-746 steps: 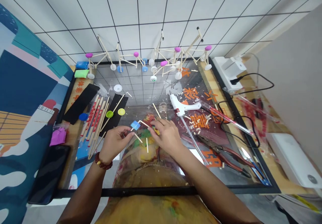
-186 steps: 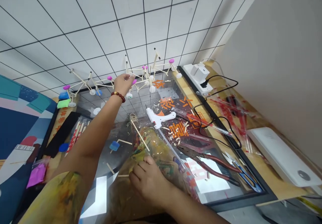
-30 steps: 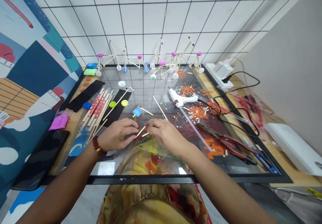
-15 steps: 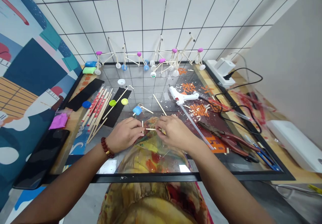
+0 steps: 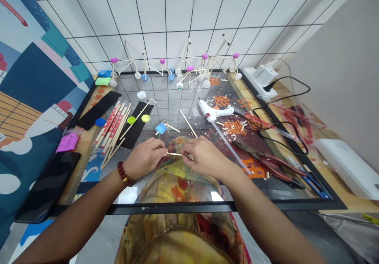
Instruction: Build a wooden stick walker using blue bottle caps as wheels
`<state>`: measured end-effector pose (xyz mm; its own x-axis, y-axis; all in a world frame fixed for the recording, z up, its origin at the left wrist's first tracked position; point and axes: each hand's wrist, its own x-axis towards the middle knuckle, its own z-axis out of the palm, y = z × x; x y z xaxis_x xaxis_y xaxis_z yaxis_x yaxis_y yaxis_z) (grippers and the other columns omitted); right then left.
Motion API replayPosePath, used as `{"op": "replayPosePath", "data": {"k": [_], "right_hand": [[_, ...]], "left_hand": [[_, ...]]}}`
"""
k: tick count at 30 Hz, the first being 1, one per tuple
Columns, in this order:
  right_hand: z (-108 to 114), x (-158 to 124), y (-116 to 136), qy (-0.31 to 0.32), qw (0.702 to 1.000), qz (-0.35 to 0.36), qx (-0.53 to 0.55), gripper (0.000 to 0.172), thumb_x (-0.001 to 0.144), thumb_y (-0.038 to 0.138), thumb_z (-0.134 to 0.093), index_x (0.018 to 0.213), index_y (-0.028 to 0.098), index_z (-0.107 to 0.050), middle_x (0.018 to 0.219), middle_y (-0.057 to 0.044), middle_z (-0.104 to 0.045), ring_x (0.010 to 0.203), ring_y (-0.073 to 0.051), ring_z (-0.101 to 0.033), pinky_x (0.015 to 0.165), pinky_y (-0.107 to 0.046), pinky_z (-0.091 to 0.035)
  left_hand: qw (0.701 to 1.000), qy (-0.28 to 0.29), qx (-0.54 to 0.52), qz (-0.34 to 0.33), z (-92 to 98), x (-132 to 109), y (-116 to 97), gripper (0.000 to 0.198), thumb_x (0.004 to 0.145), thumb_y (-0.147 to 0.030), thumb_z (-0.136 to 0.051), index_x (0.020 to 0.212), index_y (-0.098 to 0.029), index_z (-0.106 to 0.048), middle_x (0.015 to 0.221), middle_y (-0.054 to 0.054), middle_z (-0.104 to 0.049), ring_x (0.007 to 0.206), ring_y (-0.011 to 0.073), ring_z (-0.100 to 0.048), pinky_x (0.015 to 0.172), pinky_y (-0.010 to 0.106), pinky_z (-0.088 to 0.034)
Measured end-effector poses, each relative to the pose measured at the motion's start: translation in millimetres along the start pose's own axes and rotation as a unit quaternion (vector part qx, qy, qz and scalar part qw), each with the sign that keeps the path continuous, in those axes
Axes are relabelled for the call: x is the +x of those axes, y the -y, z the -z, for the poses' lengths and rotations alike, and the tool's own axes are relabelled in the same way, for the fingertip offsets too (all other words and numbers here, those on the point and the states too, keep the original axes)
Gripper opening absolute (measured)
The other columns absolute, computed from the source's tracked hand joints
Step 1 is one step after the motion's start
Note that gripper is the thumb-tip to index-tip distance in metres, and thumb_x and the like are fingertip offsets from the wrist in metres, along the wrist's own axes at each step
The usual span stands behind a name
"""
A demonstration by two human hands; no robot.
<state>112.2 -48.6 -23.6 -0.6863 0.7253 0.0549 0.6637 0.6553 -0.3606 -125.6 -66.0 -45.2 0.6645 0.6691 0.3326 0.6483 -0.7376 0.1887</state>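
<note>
Low over the glass board, my left hand (image 5: 147, 157) has its fingers pinched at the left end of a short wooden stick (image 5: 174, 154). That stick's right end is between the closed fingers of my right hand (image 5: 201, 155). Just behind my left hand lies a blue piece (image 5: 160, 128) with a short stick (image 5: 172, 128) beside it. A longer stick (image 5: 188, 123) lies slanted behind my right hand. Whether my left fingers also hold a second small stick is hidden.
A white glue gun (image 5: 214, 111) and red-handled pliers (image 5: 271, 164) lie to the right. Bundled sticks (image 5: 114, 127), bottle caps (image 5: 100, 122) and a phone (image 5: 49, 187) are at the left. Several stick models (image 5: 189, 69) stand at the back, near a power strip (image 5: 257, 82).
The small upright stick at my left fingertips no longer shows. The stick between my hands has shifted slightly left, and my right hand moved a little left with it.
</note>
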Motion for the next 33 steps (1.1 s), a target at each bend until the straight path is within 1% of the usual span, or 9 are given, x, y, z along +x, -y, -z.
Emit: {"op": "replayPosePath", "data": {"k": [6,14,16,18,21,23,27,29,33], "right_hand": [[-0.6,0.3,1.4,0.003,1.000,0.001,-0.005,0.010,0.082,0.012,-0.061,0.083,0.018,-0.068,0.085,-0.003,-0.071,0.082,-0.018,-0.060,0.074,-0.029,-0.031],[-7.1,1.4,2.2,-0.007,1.000,0.013,-0.026,0.013,0.092,0.024,-0.058,0.086,0.018,-0.068,0.088,-0.006,-0.071,0.085,-0.019,-0.062,0.076,-0.032,-0.032],[-7.3,1.0,1.8,-0.009,1.000,0.009,-0.026,0.014,0.094,0.025,-0.058,0.091,0.018,-0.069,0.091,-0.007,-0.072,0.091,-0.021,-0.063,0.078,-0.033,-0.033],[-8.3,0.4,1.8,-0.019,1.000,-0.002,-0.022,0.016,0.094,0.029,-0.059,0.097,0.018,-0.069,0.095,-0.008,-0.072,0.095,-0.022,-0.064,0.082,-0.034,-0.034],[-13.3,0.5,3.8,-0.043,0.999,-0.016,-0.017,0.022,0.092,0.036,-0.062,0.104,0.019,-0.070,0.099,-0.010,-0.071,0.099,-0.024,-0.063,0.085,-0.036,-0.035],[-19.2,2.3,6.7,-0.060,0.998,-0.014,-0.009,0.025,0.091,0.039,-0.064,0.106,0.019,-0.069,0.100,-0.010,-0.070,0.100,-0.025,-0.062,0.086,-0.036,-0.035],[-33.1,10.5,13.4,-0.088,0.996,-0.012,0.003,0.021,0.091,0.039,-0.064,0.099,0.020,-0.069,0.095,-0.006,-0.069,0.094,-0.022,-0.062,0.083,-0.034,-0.035],[-38.7,15.8,15.1,-0.097,0.995,-0.018,0.003,0.015,0.093,0.034,-0.061,0.092,0.021,-0.069,0.089,-0.003,-0.070,0.088,-0.019,-0.062,0.080,-0.033,-0.034],[-45.3,24.5,15.4,-0.120,0.992,-0.041,0.014,0.015,0.093,0.024,-0.059,0.081,0.021,-0.069,0.082,-0.001,-0.069,0.081,-0.016,-0.061,0.076,-0.031,-0.032]], "left_hand": [[1.000,0.003,0.017,0.009,-1.9,1.8,-3.1,0.020,0.095,-0.015,-0.050,0.091,-0.018,-0.070,0.093,0.005,-0.065,0.081,0.0159,-0.055,0.071,0.028,-0.046],[1.000,0.005,0.029,0.008,-5.1,1.6,-4.2,0.019,0.095,-0.016,-0.051,0.091,-0.018,-0.070,0.094,0.006,-0.066,0.081,0.0160,-0.057,0.071,0.028,-0.048],[0.999,-0.019,0.034,0.003,-2.7,-0.3,-2.6,0.017,0.094,-0.017,-0.053,0.098,-0.019,-0.069,0.096,0.006,-0.067,0.083,0.0168,-0.059,0.073,0.029,-0.049],[0.997,-0.068,0.038,0.018,1.4,-2.7,1.6,0.017,0.093,-0.017,-0.055,0.104,-0.019,-0.068,0.098,0.007,-0.068,0.086,0.0177,-0.061,0.077,0.031,-0.051],[0.983,-0.154,0.032,0.091,7.1,-5.7,12.4,0.019,0.091,-0.016,-0.056,0.104,-0.020,-0.069,0.097,0.007,-0.068,0.089,0.0181,-0.063,0.080,0.031,-0.053],[0.974,-0.180,0.023,0.136,7.5,-6.8,20.2,0.016,0.090,-0.017,-0.057,0.100,-0.019,-0.070,0.094,0.006,-0.068,0.088,0.0178,-0.064,0.079,0.031,-0.054],[0.971,-0.166,0.011,0.174,1.0,-7.7,28.2,0.014,0.090,-0.020,-0.058,0.096,-0.019,-0.071,0.091,0.005,-0.069,0.086,0.0177,-0.065,0.078,0.031,-0.054],[0.972,-0.158,0.011,0.176,-2.0,-7.7,27.7,0.014,0.090,-0.020,-0.058,0.096,-0.019,-0.071,0.091,0.005,-0.069,0.087,0.0181,-0.066,0.078,0.031,-0.054],[0.973,-0.156,0.011,0.167,-3.1,-7.3,23.0,0.014,0.090,-0.019,-0.057,0.096,-0.019,-0.071,0.092,0.006,-0.069,0.087,0.0184,-0.065,0.079,0.032,-0.054]]}}
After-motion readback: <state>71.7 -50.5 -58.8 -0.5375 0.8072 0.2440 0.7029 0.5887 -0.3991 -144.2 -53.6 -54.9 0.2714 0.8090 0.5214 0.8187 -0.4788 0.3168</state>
